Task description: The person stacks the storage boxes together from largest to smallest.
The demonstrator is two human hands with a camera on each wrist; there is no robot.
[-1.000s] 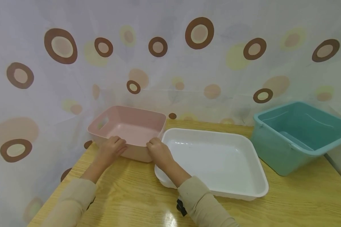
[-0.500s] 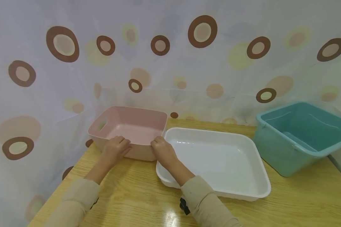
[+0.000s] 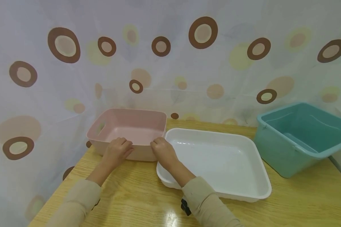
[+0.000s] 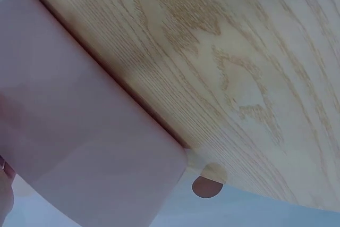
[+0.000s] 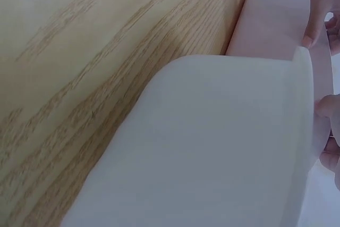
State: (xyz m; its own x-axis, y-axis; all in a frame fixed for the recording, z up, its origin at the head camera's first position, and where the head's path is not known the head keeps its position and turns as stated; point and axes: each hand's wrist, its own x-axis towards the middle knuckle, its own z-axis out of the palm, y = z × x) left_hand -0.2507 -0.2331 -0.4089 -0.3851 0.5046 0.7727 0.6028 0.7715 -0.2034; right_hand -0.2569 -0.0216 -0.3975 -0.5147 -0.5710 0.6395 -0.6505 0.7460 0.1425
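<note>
A pink plastic bin (image 3: 142, 153) with an oval cut-out handle sits at the back left of the table, nothing inside it. Both hands pinch its near rim: the left hand (image 3: 116, 153) near the middle, the right hand (image 3: 164, 153) at the right corner. In the right wrist view, the thumbs press the outer wall while fingers curl over the rim. The left wrist view is filled mostly by the bin's outer wall (image 4: 90, 115) close above the wood. Right beside the bin, a shallow white tray (image 3: 216, 164) lies partly under the right forearm.
A deep teal tub (image 3: 284, 154) stands at the right end of the wooden table (image 3: 136, 195). Behind everything hangs a white sheet (image 3: 170, 72) with brown and yellow circles, which also runs along the left side of the table.
The left hand has slid a little to the right along the bin's rim. The bin's far and left rim has dropped slightly. Tray and tub stay put while the view shifts a little.
</note>
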